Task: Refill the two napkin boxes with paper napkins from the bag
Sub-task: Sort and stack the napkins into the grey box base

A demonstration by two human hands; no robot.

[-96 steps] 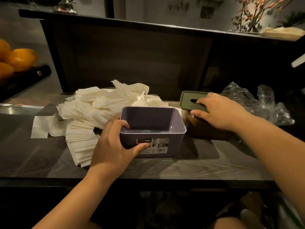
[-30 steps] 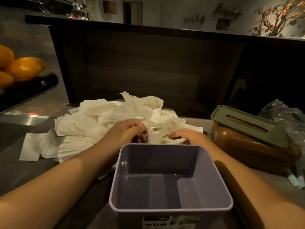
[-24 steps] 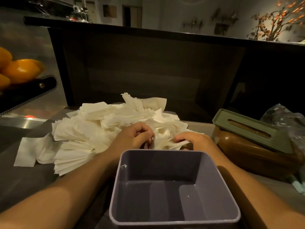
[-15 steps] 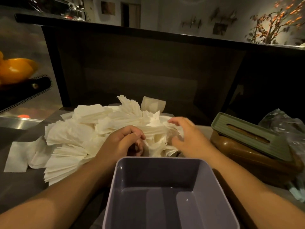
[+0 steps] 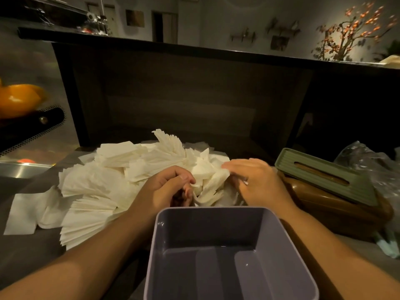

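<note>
Napkins, a loose heap of white paper squares [image 5: 121,180], lie at twelve o'clock of the empty grey plastic box [image 5: 229,256] on the dark worktop [image 5: 28,256], within easy reach, where left hand [image 5: 164,189] and right hand [image 5: 257,182] curl fingers around a bunch, probably to drop in.

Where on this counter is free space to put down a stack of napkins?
Bare counter shows front-left, between the napkin pile and the purple box. Crowded: behind the box both hands, and right, the brown box.

At six o'clock the open grey-purple plastic box [image 5: 231,256] runs off the bottom edge; the left hand's [image 5: 166,187] curled fingertips hide among white paper napkins [image 5: 104,187].
</note>
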